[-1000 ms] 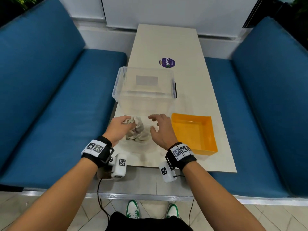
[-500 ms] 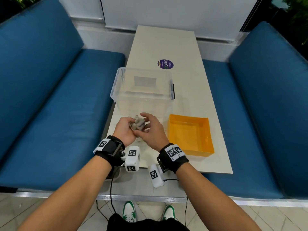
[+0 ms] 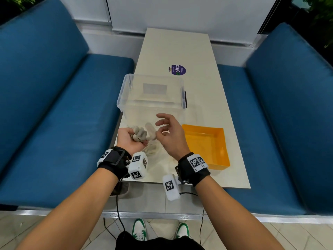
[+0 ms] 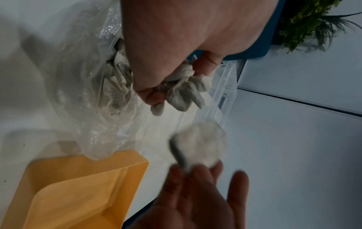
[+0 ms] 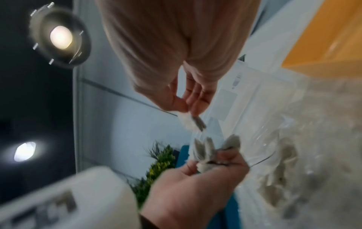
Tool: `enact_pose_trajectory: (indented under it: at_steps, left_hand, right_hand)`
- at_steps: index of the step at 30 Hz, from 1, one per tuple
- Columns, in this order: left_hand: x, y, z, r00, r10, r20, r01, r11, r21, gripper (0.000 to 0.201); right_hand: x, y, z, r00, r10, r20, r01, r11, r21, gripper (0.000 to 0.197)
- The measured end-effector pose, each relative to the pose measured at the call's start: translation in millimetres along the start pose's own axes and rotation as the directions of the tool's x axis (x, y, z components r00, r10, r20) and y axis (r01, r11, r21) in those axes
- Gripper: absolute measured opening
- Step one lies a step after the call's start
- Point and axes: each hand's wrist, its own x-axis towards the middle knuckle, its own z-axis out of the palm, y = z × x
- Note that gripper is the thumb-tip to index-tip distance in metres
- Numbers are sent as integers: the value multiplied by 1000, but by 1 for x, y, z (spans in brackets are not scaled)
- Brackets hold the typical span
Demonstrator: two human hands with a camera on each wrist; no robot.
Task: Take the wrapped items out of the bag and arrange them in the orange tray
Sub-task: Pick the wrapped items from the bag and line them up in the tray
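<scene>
Orange tray (image 3: pixel 203 141) is sitting empty on table (image 3: pixel 207 56), so arranging is not yet begun. Bag (image 4: pixel 82 86) beside it is holding more wraps. Left hand (image 3: pixel 129 139) is gripping a bunch (image 3: pixel 139 135); right hand (image 3: pixel 171 134) is pinching one wrap (image 5: pixel 191 122) above the table.

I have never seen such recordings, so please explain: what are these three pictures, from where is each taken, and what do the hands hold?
A person wears three cameras: one on the head, one on each wrist. The head view shows a table with a clear box, an empty orange tray and a clear plastic bag of wrapped items. The left hand grips a bunch of wrapped items. The right hand pinches a single wrapped item, blurred in the wrist views, between thumb and fingers.
</scene>
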Motion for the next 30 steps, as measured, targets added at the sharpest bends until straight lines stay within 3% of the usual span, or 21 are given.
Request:
enact_pose_trajectory:
  at_steps: [4,9,12,16,20,24,28,30]
  left_hand:
    - [-6,-4,5,999,-39,10,38,997,65,22]
    - [-18,-7,16,989,-106,105,102,994,46,34]
    - [-10,-7,14,991,-78,108,69,994,83,20]
    - [4,-6,4,990,-56,129,35,986,163,9]
    - [2,-6,4,990,-55,128,34,986,165,13]
    - [-6,-5,5,993,-44,113,20,979,205,18]
    - [-5,-8,7,982,-107,155,77,979,187,17]
    - [-6,-10,10,971,-141,191,101,974,204,32]
  right_hand:
    - [8,2,2,997,65,-38,-59,986,156,42]
    - [3,22,12,981,181,77,-168,974,-153,29]
    - [3,25,10,985,165,40,-146,944,-296,21]
    - [10,27,7,958,284,28,-268,930,-249,12]
    - [13,23,1,973,224,-60,-232,937,-262,11]
    - [18,21,-5,973,176,-146,-190,978,-90,10]
    - [14,21,-2,983,120,-140,-127,991,-43,11]
    - [10,25,3,988,102,-117,-113,989,-93,13]
